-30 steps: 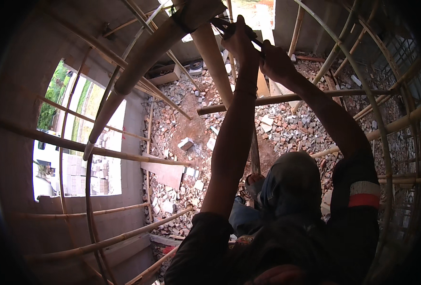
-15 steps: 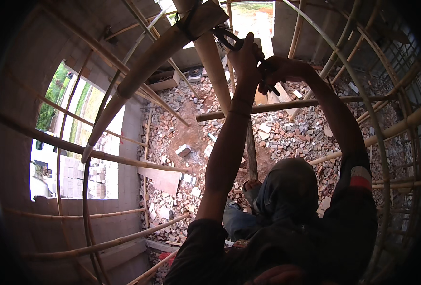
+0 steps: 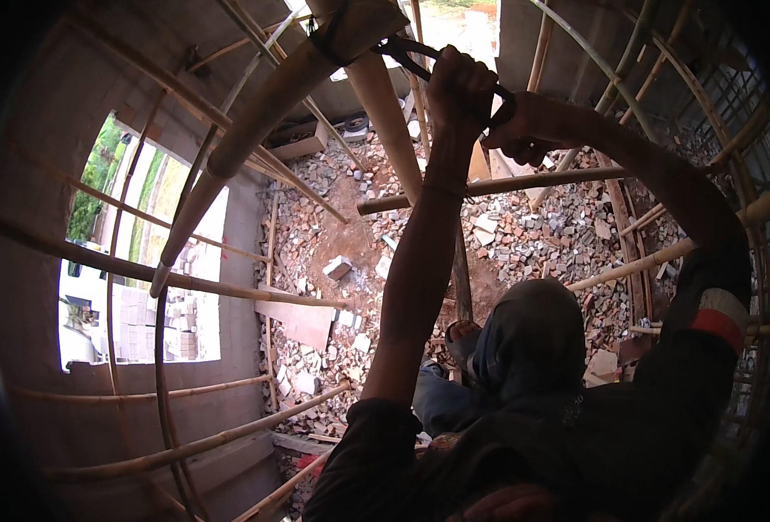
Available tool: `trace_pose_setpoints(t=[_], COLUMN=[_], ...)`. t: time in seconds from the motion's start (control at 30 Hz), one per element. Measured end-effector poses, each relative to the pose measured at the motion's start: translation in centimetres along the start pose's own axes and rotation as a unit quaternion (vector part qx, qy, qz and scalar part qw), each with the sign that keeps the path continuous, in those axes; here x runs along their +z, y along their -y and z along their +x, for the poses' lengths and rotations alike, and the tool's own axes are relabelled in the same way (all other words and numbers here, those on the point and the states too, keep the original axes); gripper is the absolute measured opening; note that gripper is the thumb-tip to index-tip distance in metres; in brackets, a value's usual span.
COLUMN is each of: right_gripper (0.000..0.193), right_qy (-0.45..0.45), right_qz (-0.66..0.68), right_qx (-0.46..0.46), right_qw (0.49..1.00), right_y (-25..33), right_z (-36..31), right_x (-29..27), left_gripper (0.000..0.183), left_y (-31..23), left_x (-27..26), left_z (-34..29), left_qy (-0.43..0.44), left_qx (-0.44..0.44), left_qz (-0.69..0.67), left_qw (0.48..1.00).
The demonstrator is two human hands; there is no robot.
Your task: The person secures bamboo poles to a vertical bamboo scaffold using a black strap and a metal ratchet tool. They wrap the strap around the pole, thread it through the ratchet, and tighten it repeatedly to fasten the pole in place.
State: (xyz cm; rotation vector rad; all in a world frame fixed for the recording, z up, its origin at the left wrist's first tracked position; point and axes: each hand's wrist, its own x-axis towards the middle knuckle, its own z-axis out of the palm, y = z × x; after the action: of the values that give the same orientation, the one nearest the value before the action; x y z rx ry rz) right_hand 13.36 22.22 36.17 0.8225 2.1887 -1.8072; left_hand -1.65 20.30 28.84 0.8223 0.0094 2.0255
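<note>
A pair of dark pincers (image 3: 415, 61) reaches up and left, its jaws beside the black wire tie (image 3: 326, 43) near the upper end of a thick bamboo pole (image 3: 267, 117). My left hand (image 3: 460, 87) is wrapped around the pincers' handles. Close beside it, my right hand (image 3: 528, 130) is closed at the lower end of the handles; its fingertips are partly in shadow. Another thick bamboo post (image 3: 389, 126) stands right behind the tied pole. Whether the jaws bite on the wire is too dark to make out.
Thin bamboo poles (image 3: 141, 280) cross on both sides. A short horizontal pole (image 3: 533, 180) runs beneath my forearms. Far below lies broken brick rubble (image 3: 524, 230) with a board (image 3: 302, 322). A window opening (image 3: 172, 322) pierces the left wall. Dark cloth (image 3: 533, 339) bulges below my arms.
Both hands have shifted slightly, and the pincers have swung to point further up and left. My right elbow has moved outward to the right.
</note>
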Motion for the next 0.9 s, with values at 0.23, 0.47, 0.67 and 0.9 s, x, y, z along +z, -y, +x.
trace_pose_setpoints(t=[0.23,0.47,0.67,0.9], right_gripper=[0.019,0.028,0.024,0.033], right_qy=[0.245,0.122,0.054,0.002], right_qz=[-0.049,-0.072,-0.045,-0.177], right_qx=[-0.076,-0.102,-0.055,-0.162], right_qw=[0.965,0.985,0.996,0.971], right_y=[0.4,-0.3,0.4,-2.4], right_z=[1.6,2.3,1.0,5.6], right_x=[-6.1,-4.1,-3.9,-3.4], left_gripper=[0.013,0.03,0.018,0.02], left_y=[-0.4,-3.1,-0.4,-0.4], left_x=[3.6,4.5,5.7,1.8], left_z=[-0.7,-3.3,0.8,0.5], left_qy=[-0.127,-0.096,-0.284,-0.165], left_qx=[-0.032,0.045,0.075,0.115], left_qz=[0.033,0.304,0.119,0.231], left_qw=[0.991,0.947,0.948,0.952])
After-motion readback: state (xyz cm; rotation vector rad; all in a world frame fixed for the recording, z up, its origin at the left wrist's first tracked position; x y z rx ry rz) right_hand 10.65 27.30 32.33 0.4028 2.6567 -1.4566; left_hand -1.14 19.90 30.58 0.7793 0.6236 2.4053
